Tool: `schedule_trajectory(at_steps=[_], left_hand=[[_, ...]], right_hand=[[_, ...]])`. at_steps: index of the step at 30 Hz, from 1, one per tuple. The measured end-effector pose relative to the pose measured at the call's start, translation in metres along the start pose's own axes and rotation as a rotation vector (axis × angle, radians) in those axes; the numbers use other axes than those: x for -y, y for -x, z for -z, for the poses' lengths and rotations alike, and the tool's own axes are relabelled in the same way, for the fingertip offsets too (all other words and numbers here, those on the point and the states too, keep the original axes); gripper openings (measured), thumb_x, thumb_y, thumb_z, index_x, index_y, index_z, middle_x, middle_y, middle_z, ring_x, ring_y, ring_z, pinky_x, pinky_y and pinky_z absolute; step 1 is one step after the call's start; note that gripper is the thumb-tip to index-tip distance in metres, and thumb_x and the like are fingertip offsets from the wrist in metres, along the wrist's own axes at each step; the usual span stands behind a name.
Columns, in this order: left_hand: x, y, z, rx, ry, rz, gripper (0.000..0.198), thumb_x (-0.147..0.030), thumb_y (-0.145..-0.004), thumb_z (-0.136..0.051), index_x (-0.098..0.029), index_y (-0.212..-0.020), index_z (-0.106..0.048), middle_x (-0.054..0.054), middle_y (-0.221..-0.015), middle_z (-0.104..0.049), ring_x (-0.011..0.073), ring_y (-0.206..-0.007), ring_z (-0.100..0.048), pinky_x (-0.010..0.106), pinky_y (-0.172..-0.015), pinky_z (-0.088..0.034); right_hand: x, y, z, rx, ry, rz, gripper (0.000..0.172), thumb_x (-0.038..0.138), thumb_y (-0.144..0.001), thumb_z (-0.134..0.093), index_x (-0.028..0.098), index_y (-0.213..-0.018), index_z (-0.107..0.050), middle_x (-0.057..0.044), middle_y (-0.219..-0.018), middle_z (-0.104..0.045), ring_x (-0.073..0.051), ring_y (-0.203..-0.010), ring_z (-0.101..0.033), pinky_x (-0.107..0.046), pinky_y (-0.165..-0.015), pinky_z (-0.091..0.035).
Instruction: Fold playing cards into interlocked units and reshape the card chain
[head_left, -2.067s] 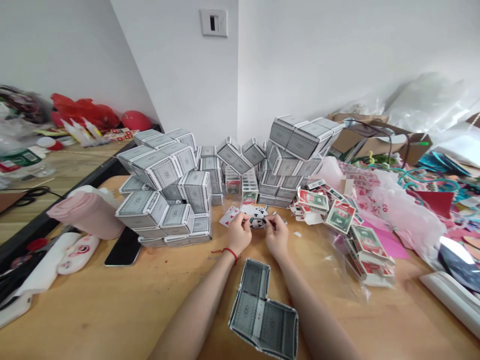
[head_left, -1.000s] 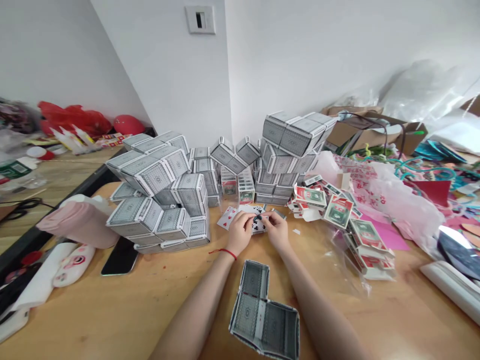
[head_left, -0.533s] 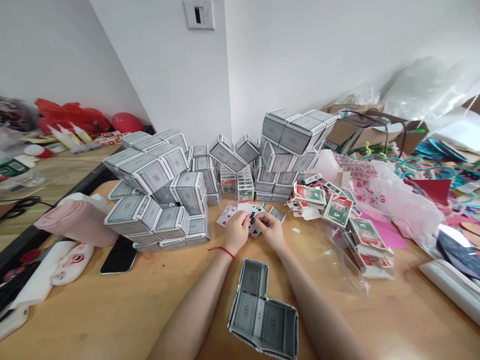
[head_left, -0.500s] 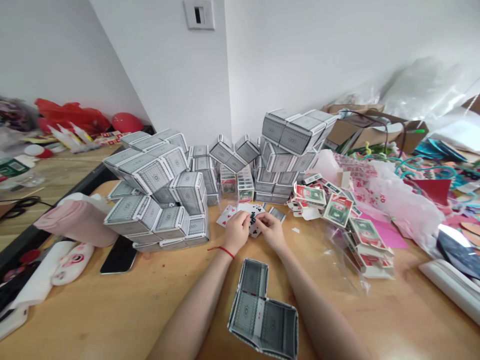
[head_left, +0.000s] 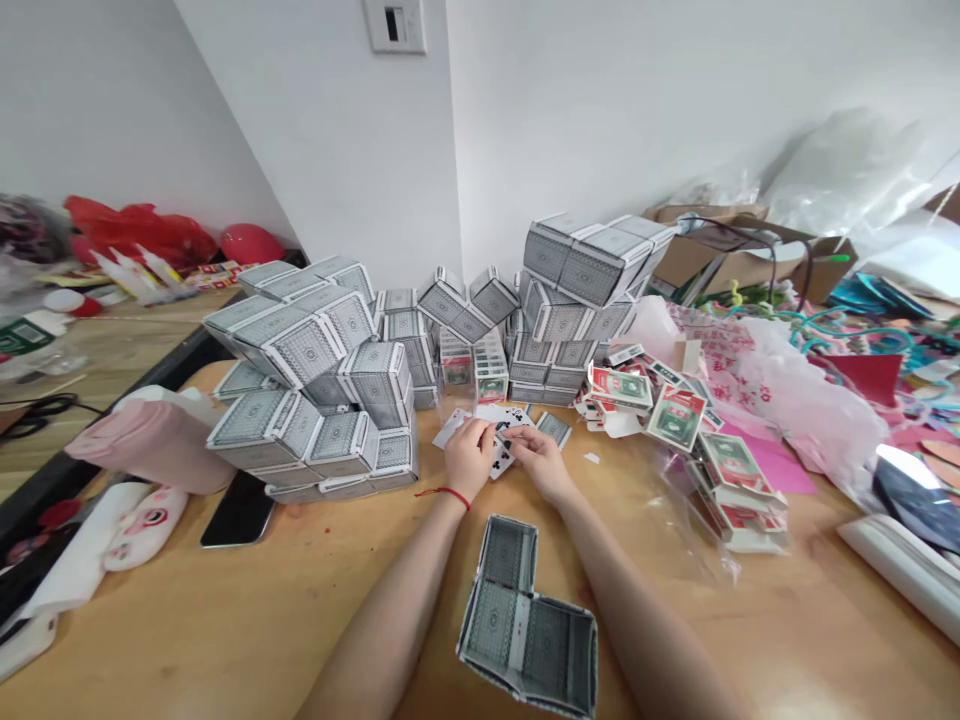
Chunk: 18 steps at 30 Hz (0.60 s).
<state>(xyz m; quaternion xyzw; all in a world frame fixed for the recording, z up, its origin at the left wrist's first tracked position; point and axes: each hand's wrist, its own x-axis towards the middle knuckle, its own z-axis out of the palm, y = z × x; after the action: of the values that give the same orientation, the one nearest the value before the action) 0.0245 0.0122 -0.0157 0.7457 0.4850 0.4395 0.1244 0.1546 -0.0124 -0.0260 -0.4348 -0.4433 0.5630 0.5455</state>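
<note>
My left hand [head_left: 469,458], with a red string round its wrist, and my right hand [head_left: 537,460] come together over the table, fingers pinched on a small playing card [head_left: 502,434]. Under and around them lie face-up playing cards [head_left: 516,416], some with black clubs. One card [head_left: 553,429] lies back-up just right of my right hand. Between my forearms sits an L-shaped piece of joined card boxes [head_left: 493,620], its hollow side up. Behind my hands, two upright card packs [head_left: 491,372] stand under a V-shaped card-box piece [head_left: 468,318].
Stacked patterned card cubes stand at left [head_left: 307,345] and right [head_left: 574,262]. Opened card cartons [head_left: 676,415] lie to the right, beside a plastic bag [head_left: 795,390]. A phone [head_left: 238,510] and a pink roll [head_left: 150,440] are on the left. A white wall [head_left: 637,110] rises behind.
My fingers have shifted slightly on the card, which now shows a flatter, different angle between them. The left hand has moved a little left; the stacks and the L-shaped piece stay put.
</note>
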Motion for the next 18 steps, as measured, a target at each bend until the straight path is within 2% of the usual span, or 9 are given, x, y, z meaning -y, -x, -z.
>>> schedule_trajectory(at_steps=[6,11,14,18], left_hand=[[0.002,-0.002,0.001,-0.027,0.069,0.045,0.021,-0.024,-0.083,-0.042,-0.017,-0.070,-0.056,0.002,-0.070,-0.060,0.0128,-0.069,-0.053,0.023,-0.066,-0.039],[0.001,-0.005,0.005,-0.040,0.119,0.068,0.020,-0.024,-0.082,-0.044,-0.017,-0.070,-0.058,0.003,-0.072,-0.061,0.0135,-0.071,-0.055,0.024,-0.068,-0.040],[0.001,-0.006,0.005,-0.061,0.139,0.090,0.018,-0.024,-0.082,-0.043,-0.017,-0.075,-0.058,0.004,-0.076,-0.062,0.0142,-0.074,-0.055,0.025,-0.070,-0.040],[0.002,-0.005,0.001,-0.019,0.179,0.141,0.020,-0.023,-0.085,-0.038,-0.017,-0.084,-0.057,0.005,-0.081,-0.062,0.0154,-0.078,-0.056,0.026,-0.071,-0.041]], right_hand=[[0.006,0.003,-0.002,0.097,-0.204,-0.108,0.028,0.021,-0.062,-0.061,0.019,-0.089,-0.064,-0.003,-0.075,-0.066,-0.016,-0.066,-0.059,-0.030,-0.061,-0.047],[0.010,0.005,-0.004,0.119,-0.263,-0.123,0.028,0.027,-0.063,-0.066,0.017,-0.089,-0.063,-0.005,-0.082,-0.066,-0.019,-0.075,-0.061,-0.035,-0.071,-0.048],[0.004,0.002,-0.005,0.048,-0.187,-0.103,0.027,0.033,-0.063,-0.067,0.018,-0.085,-0.062,-0.003,-0.075,-0.064,-0.016,-0.068,-0.059,-0.031,-0.064,-0.048],[-0.006,-0.004,-0.002,-0.157,-0.035,0.018,0.023,0.035,-0.060,-0.070,0.018,-0.069,-0.057,0.003,-0.060,-0.056,-0.010,-0.053,-0.050,-0.022,-0.052,-0.041]])
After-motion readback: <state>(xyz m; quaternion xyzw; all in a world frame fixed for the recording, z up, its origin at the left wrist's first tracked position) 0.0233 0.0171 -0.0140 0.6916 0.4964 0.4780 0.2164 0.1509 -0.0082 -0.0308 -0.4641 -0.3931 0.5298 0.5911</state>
